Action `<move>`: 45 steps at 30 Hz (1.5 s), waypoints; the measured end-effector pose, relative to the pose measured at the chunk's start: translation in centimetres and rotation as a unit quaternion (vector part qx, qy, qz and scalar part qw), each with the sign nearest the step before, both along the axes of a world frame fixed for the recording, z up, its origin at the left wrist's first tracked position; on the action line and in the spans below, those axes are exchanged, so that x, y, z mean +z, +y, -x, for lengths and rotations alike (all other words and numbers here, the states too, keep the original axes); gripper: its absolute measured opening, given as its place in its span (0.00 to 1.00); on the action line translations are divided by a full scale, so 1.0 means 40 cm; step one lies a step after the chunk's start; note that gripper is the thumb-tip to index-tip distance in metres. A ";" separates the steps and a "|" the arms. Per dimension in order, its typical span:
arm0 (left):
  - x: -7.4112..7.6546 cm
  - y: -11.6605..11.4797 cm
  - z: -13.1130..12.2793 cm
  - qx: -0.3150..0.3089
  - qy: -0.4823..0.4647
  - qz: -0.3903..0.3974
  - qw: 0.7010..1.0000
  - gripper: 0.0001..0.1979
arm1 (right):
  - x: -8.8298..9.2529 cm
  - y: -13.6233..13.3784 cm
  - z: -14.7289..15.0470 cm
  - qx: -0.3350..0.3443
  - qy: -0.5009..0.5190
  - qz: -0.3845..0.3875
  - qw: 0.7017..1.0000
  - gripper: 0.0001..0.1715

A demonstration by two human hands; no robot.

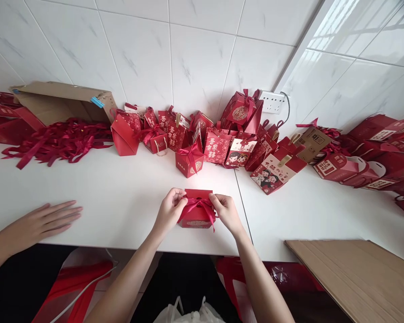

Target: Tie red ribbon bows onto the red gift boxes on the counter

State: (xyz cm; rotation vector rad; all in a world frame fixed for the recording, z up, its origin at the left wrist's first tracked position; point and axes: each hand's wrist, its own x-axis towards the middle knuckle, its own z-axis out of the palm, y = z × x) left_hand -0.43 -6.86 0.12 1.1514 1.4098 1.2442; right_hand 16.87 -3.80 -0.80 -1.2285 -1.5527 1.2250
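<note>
A small red gift box (198,222) with a gold pattern on its front stands on the white table before me. Across its upper part runs a dark red ribbon bow (199,204), its tails hanging down the front. My left hand (171,208) pinches at the box's upper left, by the ribbon and the raised red flap (198,194). At the upper right corner, my right hand (225,210) has thumb and fingers closed on the edge by the ribbon. Fingers hide which part each hand grips. Behind it sits another red box with a bow (189,160).
Red ribbons (63,141) spill from a tipped cardboard box (67,101) at the left. Several red gift boxes (217,147) line the wall, with more stacked (384,148) at the right. Another person's hand (50,222) lies flat at the left. A cardboard sheet (360,273) juts in at the lower right.
</note>
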 end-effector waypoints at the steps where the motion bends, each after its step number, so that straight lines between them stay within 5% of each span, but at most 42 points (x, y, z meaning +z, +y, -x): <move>1: -0.003 -0.001 -0.007 0.010 -0.001 -0.006 1.000 0.09 | -0.004 -0.003 0.004 -0.012 0.007 0.003 1.000 0.28; 8: -0.040 -0.015 -0.046 0.088 0.020 -0.047 0.995 0.07 | -0.023 -0.020 0.026 -0.074 0.072 0.023 0.994 0.27; 23: -0.049 -0.027 -0.064 0.118 0.047 -0.051 0.991 0.07 | -0.048 -0.037 0.042 -0.124 0.174 0.062 0.975 0.25; 29: -0.027 -0.020 -0.002 -0.001 0.051 -0.007 0.999 0.12 | -0.041 -0.041 -0.039 -0.114 0.118 0.051 0.985 0.27; 34: 0.038 0.001 0.069 -0.015 0.259 -0.070 0.963 0.14 | -0.004 -0.098 -0.098 -0.226 -0.028 -0.105 0.968 0.22; 38: 0.076 0.050 0.060 -0.187 0.311 -0.139 0.921 0.11 | 0.008 -0.154 -0.014 -0.103 -0.171 -0.380 0.903 0.08; 40: 0.081 0.075 0.047 -0.250 0.302 -0.141 0.909 0.12 | -0.004 -0.166 0.048 -0.047 -0.251 -0.461 0.850 0.13; 42: 0.077 0.094 0.041 -0.268 0.289 -0.129 0.910 0.12 | -0.023 -0.165 0.101 -0.039 -0.308 -0.473 0.825 0.18; 45: 0.069 0.103 0.045 -0.276 0.265 -0.106 0.918 0.13 | -0.047 -0.150 0.143 -0.083 -0.334 -0.443 0.828 0.15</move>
